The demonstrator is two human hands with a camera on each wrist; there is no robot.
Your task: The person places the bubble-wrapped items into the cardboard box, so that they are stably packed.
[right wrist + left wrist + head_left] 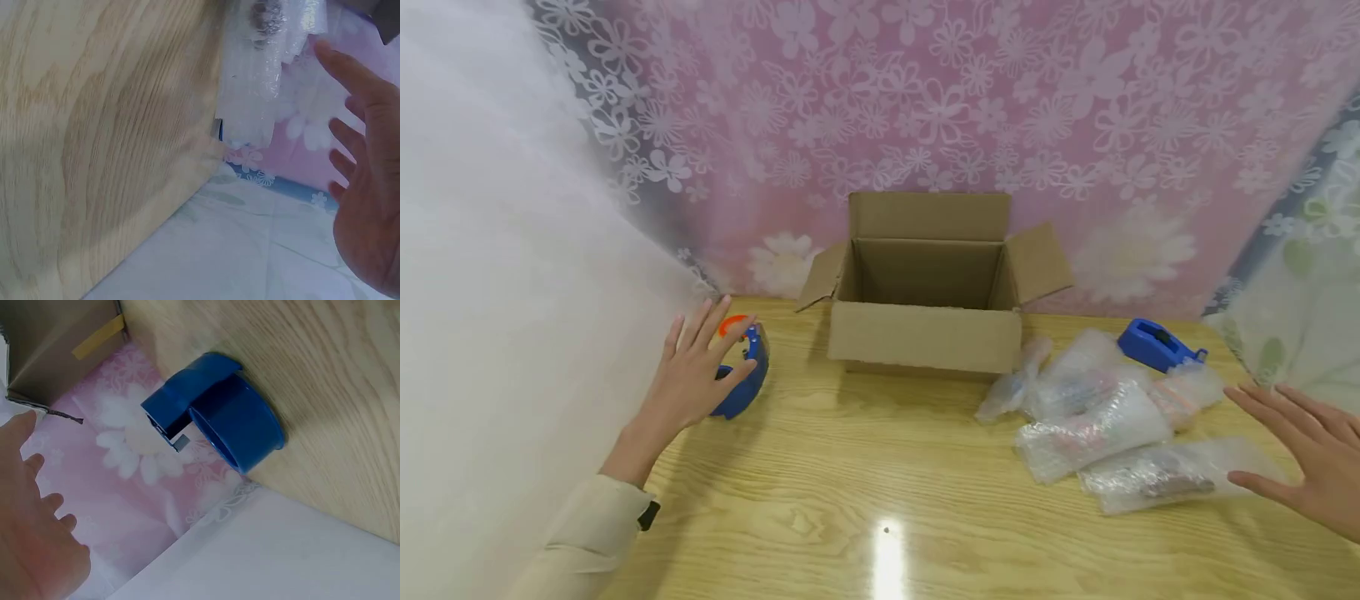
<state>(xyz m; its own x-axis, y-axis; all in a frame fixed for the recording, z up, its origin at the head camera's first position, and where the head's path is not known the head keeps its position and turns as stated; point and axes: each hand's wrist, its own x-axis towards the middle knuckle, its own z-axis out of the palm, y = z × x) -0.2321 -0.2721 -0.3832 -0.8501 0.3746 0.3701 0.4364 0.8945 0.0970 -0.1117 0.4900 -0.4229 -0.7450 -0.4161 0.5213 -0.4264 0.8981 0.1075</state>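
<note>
My left hand [696, 371], fingers spread, is over a blue tape dispenser [754, 375] with an orange part on the table's left side. In the left wrist view this blue dispenser [240, 425] lies apart from the fingers. On the right, my other hand [1311, 454] is held with straight fingers and nothing in it, near the end of a bubble-wrapped package [1172, 475]. More bubble-wrapped packages [1097, 425] lie in a heap beside it. From the right wrist, the hand [369, 169] appears beside the clear wrap [247, 81].
A cardboard box [925, 337] stands at the back middle, its flaps spread and its top open. Behind the heap sits a second blue tape dispenser [1150, 346]. Pink flowered cloth [925, 108] hangs along the back, and a white sheet [512, 250] borders the left.
</note>
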